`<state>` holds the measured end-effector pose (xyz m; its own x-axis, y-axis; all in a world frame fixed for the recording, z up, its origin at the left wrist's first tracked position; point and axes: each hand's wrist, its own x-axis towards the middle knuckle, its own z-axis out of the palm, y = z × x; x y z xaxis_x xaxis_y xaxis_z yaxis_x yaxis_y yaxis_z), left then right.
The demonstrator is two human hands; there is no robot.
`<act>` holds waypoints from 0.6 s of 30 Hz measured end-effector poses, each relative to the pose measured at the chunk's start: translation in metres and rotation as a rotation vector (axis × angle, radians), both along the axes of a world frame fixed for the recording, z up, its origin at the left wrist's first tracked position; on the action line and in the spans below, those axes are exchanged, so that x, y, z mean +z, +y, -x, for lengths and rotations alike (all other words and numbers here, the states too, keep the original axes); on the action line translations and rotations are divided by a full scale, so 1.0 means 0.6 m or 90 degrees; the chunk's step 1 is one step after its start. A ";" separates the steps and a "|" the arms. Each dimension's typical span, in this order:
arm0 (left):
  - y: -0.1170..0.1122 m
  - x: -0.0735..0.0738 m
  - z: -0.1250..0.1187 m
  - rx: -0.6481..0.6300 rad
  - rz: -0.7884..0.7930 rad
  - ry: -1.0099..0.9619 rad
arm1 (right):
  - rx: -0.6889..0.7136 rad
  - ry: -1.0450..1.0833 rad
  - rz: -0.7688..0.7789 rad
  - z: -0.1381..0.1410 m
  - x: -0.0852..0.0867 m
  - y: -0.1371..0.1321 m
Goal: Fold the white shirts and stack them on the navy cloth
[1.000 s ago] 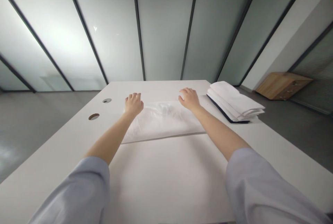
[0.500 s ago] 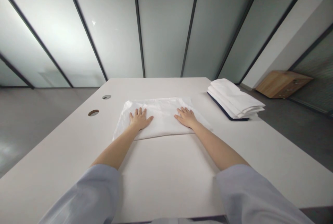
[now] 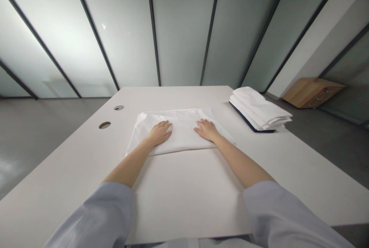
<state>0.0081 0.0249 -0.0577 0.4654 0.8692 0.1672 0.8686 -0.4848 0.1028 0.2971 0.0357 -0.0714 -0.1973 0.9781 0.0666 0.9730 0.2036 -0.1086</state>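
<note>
A folded white cloth (image 3: 178, 129) lies flat on the white table (image 3: 184, 194) in front of me. My left hand (image 3: 160, 132) rests palm down on the cloth's left half, fingers stretched out and close together, angled to the right. On the right half lies my right hand (image 3: 205, 130), also flat with fingers spread. Neither hand grips anything. Both arms reach out from light blue sleeves.
A stack of folded white cloths (image 3: 259, 110) sits on a dark board at the table's far right. Two round cable holes (image 3: 104, 125) are in the table at the left. A wooden cabinet (image 3: 313, 91) stands on the floor by the glass wall.
Both hands drew back from the cloth's far edge, folding it over toward me, and now lie flat on it. The left hand has since slid slightly right with fingers closer together.
</note>
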 end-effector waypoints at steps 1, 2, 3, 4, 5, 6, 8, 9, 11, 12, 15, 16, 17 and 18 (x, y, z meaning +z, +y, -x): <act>-0.002 0.002 -0.002 -0.035 0.001 -0.013 | 0.000 0.003 0.001 0.000 0.001 0.000; -0.004 0.004 -0.004 -0.061 0.009 -0.024 | 0.001 0.006 0.002 0.000 0.002 -0.001; -0.006 0.006 -0.007 -0.079 0.022 -0.033 | 0.001 0.010 0.003 0.001 0.003 -0.001; -0.008 0.008 -0.009 -0.091 0.038 -0.038 | 0.001 0.014 0.002 0.001 0.003 -0.002; -0.009 0.008 -0.010 -0.098 0.055 -0.039 | 0.002 0.018 0.001 0.001 0.004 -0.002; -0.010 0.008 -0.011 -0.101 0.070 -0.036 | 0.002 0.023 -0.001 0.002 0.004 -0.002; -0.011 0.006 -0.013 -0.101 0.094 -0.021 | 0.000 0.031 -0.011 0.002 0.004 -0.002; -0.011 0.004 -0.014 -0.098 0.101 -0.011 | 0.002 0.034 -0.019 0.002 0.004 -0.001; -0.010 0.000 -0.015 -0.085 0.111 0.012 | 0.013 0.043 -0.042 0.000 0.004 0.001; -0.009 -0.002 -0.017 -0.077 0.117 0.023 | 0.020 0.050 -0.058 0.000 0.005 0.002; -0.003 -0.005 -0.023 -0.036 0.132 0.042 | 0.035 0.095 -0.127 -0.002 0.009 0.006; 0.000 -0.006 -0.026 -0.017 0.137 0.043 | 0.040 0.116 -0.152 -0.001 0.011 0.006; 0.004 -0.006 -0.030 0.006 0.140 0.043 | 0.050 0.137 -0.175 0.000 0.012 0.006; 0.007 -0.006 -0.035 0.032 0.142 0.041 | 0.063 0.158 -0.195 0.002 0.013 0.005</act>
